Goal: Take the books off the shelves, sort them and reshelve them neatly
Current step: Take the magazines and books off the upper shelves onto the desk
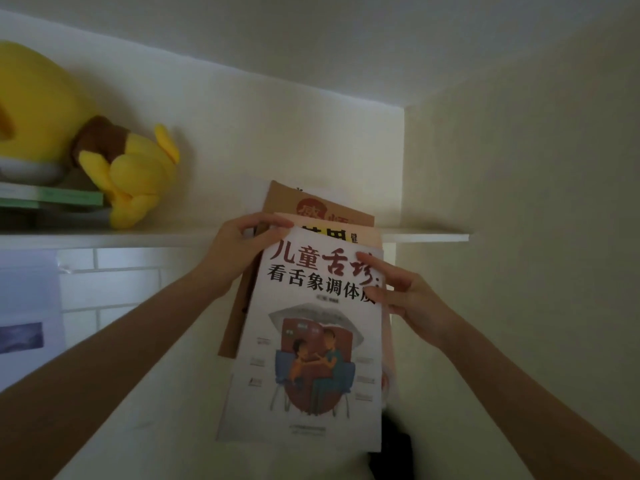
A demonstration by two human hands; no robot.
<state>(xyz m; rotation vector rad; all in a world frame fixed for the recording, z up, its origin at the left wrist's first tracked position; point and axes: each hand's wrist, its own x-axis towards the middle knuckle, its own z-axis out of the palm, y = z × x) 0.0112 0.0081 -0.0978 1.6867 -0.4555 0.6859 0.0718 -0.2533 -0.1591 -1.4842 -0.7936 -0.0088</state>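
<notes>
Reaching upward, left hand [239, 258] gripping book stack [304, 358] at top corner, right hand [412, 303] pinching its right edge.

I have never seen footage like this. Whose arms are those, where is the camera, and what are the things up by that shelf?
There is no machine here. These are a person's two bare arms, filmed by one wide-angle camera worn on their head, so you see roughly what they see as they look up at a white wall shelf.

The left hand grips the upper left corner of a fanned stack of three books, and the right hand holds its right edge. In front is a white paperback with a red and black Chinese title and a cartoon drawing. Behind it is a pale pink book, and behind that a brown book.

On the shelf to the left, a yellow plush toy lies on flat green books.
</notes>
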